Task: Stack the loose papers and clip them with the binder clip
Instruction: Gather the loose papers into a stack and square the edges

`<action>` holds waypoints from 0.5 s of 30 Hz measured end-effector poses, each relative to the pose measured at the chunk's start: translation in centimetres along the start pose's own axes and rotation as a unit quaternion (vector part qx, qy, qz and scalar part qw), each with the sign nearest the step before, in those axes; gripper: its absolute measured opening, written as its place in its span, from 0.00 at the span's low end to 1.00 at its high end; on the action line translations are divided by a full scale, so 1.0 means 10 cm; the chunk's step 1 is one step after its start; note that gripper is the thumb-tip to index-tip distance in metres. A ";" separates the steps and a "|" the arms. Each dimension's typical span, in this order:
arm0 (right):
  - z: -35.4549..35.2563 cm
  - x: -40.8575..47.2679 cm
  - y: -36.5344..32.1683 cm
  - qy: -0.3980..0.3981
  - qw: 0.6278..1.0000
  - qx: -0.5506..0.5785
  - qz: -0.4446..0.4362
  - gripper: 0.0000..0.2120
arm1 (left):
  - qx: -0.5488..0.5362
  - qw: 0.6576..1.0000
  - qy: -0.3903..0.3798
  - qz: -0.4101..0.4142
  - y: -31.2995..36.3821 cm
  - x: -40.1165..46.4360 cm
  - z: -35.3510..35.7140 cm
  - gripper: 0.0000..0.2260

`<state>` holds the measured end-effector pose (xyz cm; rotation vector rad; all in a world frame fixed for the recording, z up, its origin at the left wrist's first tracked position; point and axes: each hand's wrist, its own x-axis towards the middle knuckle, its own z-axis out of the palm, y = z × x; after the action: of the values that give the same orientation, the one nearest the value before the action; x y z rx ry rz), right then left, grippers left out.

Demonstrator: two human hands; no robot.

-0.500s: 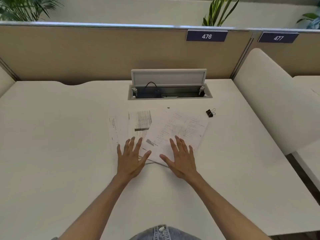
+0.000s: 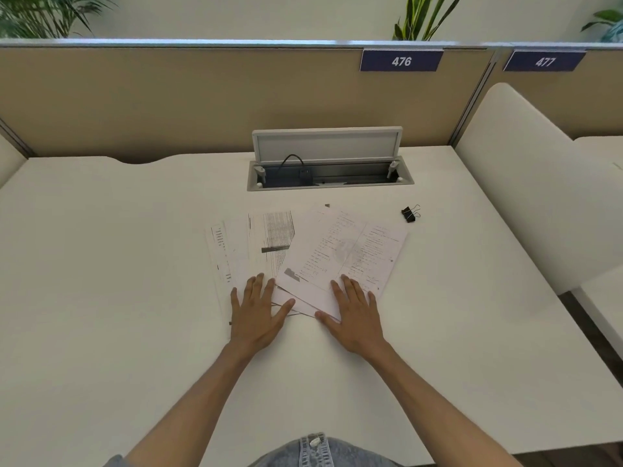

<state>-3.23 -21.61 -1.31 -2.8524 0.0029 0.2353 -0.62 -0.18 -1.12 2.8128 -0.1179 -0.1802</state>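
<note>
Several loose printed papers (image 2: 340, 251) lie fanned out and overlapping in the middle of the white desk (image 2: 101, 281). My left hand (image 2: 258, 311) rests flat, fingers spread, on the near edge of the left sheets. Over the near corner of the right sheets lies my right hand (image 2: 354, 315), also flat with fingers apart. A small black binder clip (image 2: 409, 214) with wire handles sits on the desk beyond the papers' far right corner, apart from both hands.
An open cable hatch (image 2: 328, 173) with its lid raised and a black cable inside is set into the desk behind the papers. A beige partition (image 2: 168, 102) closes the back. A white side divider (image 2: 526, 183) stands on the right.
Both hands stay flat on the papers' near edge in much the same place; the sheets and the clip have not visibly shifted.
</note>
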 end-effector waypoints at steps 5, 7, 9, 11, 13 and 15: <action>-0.03 -0.03 0.03 0.038 0.999 0.017 0.028 0.40 | 0.012 1.000 0.007 -0.003 0.04 0.05 -0.04 0.44; -0.05 -0.05 0.05 0.072 0.995 0.030 0.065 0.40 | 0.013 1.000 0.018 -0.003 0.07 0.09 -0.06 0.44; -0.07 -0.06 0.05 0.085 0.988 0.047 0.123 0.40 | 0.020 1.000 0.019 -0.003 0.09 0.14 -0.06 0.44; -0.09 -0.06 0.04 0.081 0.979 0.064 0.178 0.41 | 0.018 1.000 0.016 -0.006 0.12 0.19 -0.05 0.41; -0.09 -0.04 0.03 0.062 0.973 0.079 0.207 0.42 | 0.015 1.000 0.016 -0.006 0.14 0.22 -0.03 0.35; -0.08 -0.02 0.02 0.048 0.972 0.089 0.214 0.43 | 0.014 1.000 0.014 -0.008 0.18 0.26 -0.02 0.31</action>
<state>-3.33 -22.04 -0.61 -2.6481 0.6314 0.1726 1.90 -2.04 -0.65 2.8444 -0.0931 -0.1433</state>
